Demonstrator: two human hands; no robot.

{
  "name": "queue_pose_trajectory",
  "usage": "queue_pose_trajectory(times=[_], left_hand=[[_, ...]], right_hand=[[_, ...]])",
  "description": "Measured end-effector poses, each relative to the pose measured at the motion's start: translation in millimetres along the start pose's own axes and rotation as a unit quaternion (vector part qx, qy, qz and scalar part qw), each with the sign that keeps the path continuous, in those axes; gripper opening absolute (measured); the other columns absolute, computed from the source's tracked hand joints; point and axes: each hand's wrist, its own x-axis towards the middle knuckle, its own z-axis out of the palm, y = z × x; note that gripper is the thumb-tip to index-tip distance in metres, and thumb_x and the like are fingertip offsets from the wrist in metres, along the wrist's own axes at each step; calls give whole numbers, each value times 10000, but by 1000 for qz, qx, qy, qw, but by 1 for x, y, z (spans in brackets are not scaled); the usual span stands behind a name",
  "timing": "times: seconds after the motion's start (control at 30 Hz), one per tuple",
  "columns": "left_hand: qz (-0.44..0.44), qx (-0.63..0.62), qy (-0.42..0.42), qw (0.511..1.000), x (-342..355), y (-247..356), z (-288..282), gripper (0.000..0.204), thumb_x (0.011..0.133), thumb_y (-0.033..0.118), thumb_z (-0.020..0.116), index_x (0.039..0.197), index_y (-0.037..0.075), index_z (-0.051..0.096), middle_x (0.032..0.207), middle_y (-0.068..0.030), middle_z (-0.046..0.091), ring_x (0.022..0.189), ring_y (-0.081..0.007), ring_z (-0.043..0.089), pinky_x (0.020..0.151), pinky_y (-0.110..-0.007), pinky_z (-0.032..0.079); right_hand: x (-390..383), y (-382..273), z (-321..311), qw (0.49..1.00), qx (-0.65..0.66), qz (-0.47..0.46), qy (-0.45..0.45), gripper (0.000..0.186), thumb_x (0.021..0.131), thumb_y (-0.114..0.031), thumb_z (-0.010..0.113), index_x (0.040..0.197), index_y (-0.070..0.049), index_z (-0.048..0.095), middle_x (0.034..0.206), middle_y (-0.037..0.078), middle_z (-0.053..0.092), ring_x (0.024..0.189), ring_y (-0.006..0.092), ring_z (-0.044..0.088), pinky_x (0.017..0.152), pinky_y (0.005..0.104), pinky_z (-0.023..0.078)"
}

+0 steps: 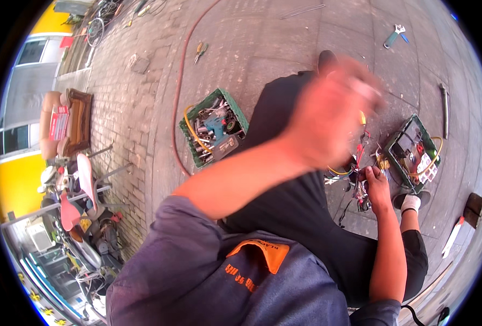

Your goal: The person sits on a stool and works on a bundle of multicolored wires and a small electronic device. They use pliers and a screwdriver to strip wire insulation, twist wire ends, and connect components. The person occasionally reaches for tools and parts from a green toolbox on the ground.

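Two hands: left hand [338,103] raised ahead of the wire bundle [362,202], too blurred to tell whether clenched, loose or holding anything; right hand [376,187] at the bundle, thumb and fingers apparently pinching some strands.
Wire bundle: low over the paving [328,32], right of the bent black trouser leg [284,209]; red wires show at its far end.
Right-hand pinch: probably steadies the loose strands, leaving the left arm free.
Right crate [391,157]: green, just right of the bundle, holding small parts; likely put there for short reach.
Left crate [238,102]: green, left of the bundle across the leg, filled with metal tools; presumably parked near the left arm.
In the way: left forearm [252,169] and hand hide ground ahead of the bundle; leg lies between bundle and left crate; foot [411,203] rests to the bundle's right.
Farther off: wrench [393,38] well ahead and right of the bundle; pliers [200,53] ahead and left; metal bar [445,111] right, past the right crate; hose [178,92] left, past the left crate.
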Motion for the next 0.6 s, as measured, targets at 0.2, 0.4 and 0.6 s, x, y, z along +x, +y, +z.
queue_pose_trajectory(times=[0.2, 0.4, 0.6], left_hand=[[-489, -16, 279, 826, -114, -130, -211, 301, 1033, 323, 512, 1058, 37, 603, 944, -88, 640, 845, -213, 631, 748, -367, 519], [-699, -41, 278, 658, -204, -207, -246, 340, 1061, 318, 491, 1195, 42, 638, 1018, -93, 702, 936, -235, 678, 822, -424, 544], [-522, 73, 259, 810, -133, -196, -223, 335, 1069, 324, 537, 1026, 12, 648, 886, -85, 647, 789, -219, 627, 701, -389, 533]], right_hand=[[-10, -7, 8, 999, -45, -6, -11, 337, 1097, -308, 534, 1009, -30, 704, 832, 9, 687, 710, 84, 512, 669, 282, 428], [-14, 0, -2, 994, -111, 8, 11, 359, 1078, -360, 565, 1005, -38, 708, 812, 24, 689, 691, 115, 539, 661, 323, 460], [-25, -26, 6, 994, -110, 13, 19, 339, 1059, -352, 591, 1009, -48, 731, 836, 56, 683, 748, 148, 575, 722, 353, 483]])
